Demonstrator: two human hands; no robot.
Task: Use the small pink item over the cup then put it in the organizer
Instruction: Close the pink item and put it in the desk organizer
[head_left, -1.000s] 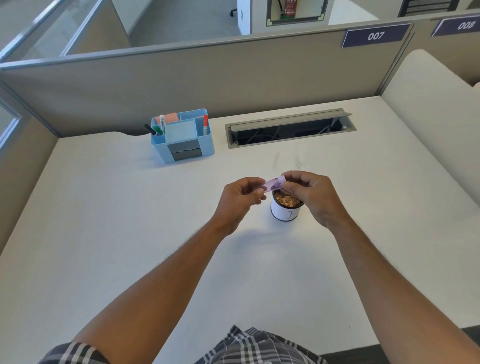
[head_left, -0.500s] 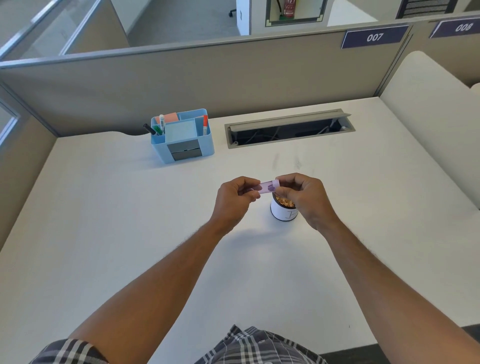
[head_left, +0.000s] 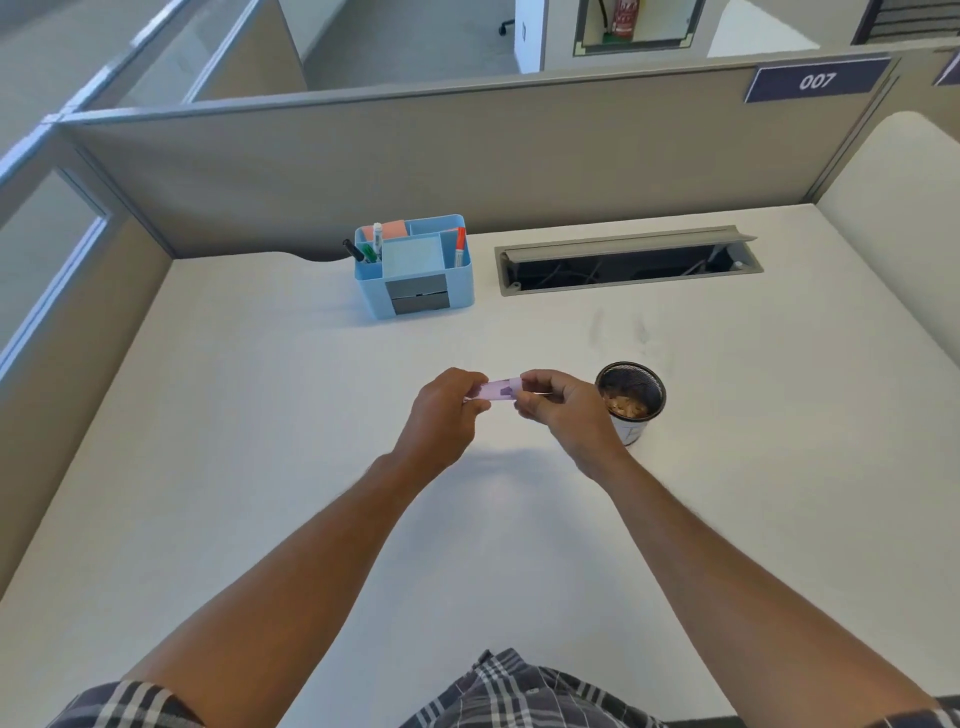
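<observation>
White cubicle desk (head_left: 260, 415), both hands pinching small pink item (head_left: 500, 389) beside cup (head_left: 631, 400).

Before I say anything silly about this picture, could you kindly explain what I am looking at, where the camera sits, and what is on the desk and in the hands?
There is no machine here: a person wears one wide-angle camera on the head, so you look forward and down along both bare arms. The left hand and the right hand together pinch a small pink item, one at each end, above the white desk. Just to the right of the hands stands a dark mesh cup with tan shavings inside; the pink item is beside it, not over it. Farther back sits a blue organizer holding markers and note pads, and next to it an open cable slot in the desk. Grey partition walls surround the desk.
</observation>
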